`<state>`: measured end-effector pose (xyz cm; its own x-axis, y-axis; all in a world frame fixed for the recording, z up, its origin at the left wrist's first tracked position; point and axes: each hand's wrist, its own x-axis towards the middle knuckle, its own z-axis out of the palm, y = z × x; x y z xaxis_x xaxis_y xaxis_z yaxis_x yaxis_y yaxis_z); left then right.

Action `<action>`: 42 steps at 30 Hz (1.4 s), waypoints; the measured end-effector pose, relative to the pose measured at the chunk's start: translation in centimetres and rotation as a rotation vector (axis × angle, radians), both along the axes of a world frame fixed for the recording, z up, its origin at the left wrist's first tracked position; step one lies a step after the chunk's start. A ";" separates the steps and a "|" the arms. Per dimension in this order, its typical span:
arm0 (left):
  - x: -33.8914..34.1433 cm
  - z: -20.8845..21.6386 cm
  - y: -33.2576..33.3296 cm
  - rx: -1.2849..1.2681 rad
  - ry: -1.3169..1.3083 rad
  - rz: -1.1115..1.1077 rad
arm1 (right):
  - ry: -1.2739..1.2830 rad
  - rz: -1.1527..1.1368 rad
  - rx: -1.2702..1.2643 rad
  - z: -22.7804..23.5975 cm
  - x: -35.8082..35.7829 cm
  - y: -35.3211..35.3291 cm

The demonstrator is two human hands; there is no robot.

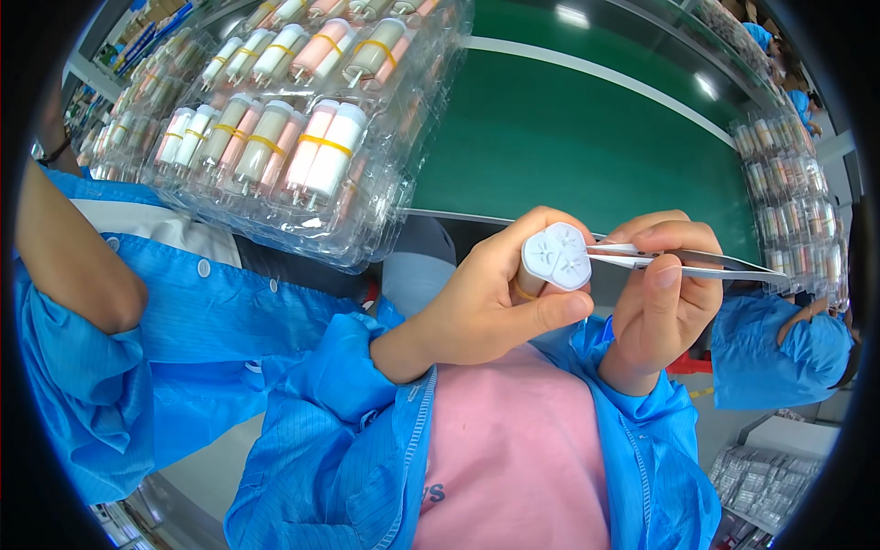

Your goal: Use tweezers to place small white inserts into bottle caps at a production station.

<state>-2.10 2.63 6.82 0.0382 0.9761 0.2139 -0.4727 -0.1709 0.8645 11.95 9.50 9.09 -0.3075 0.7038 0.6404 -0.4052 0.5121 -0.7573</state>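
My left hand (pixel 481 298) is closed around a small bundle of cylinders (pixel 556 257), its end turned up toward me. Three rounded white end caps with slots or marks sit together on that end, and part of a yellow rubber band shows beneath my fingers. Pinched in my right hand (pixel 662 307) is a pair of metal tweezers (pixel 738 273). Their tips reach left to the right-hand edge of the white caps; whether they touch or grip anything there I cannot tell. Most of the bundle's length is hidden by my left hand.
Stacked clear plastic trays (pixel 266 225) at upper left hold rubber-banded pink, white and grey cylinders. A green conveyor belt (pixel 587 137) runs behind my hands. More loaded trays (pixel 784 197) stand at far right. Co-workers in blue sit to the left (pixel 211 321) and right (pixel 779 353).
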 end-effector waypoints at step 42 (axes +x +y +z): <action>-0.4 0.9 -0.1 0.184 0.621 0.324 | 0.019 0.003 -0.102 -0.6 0.0 0.1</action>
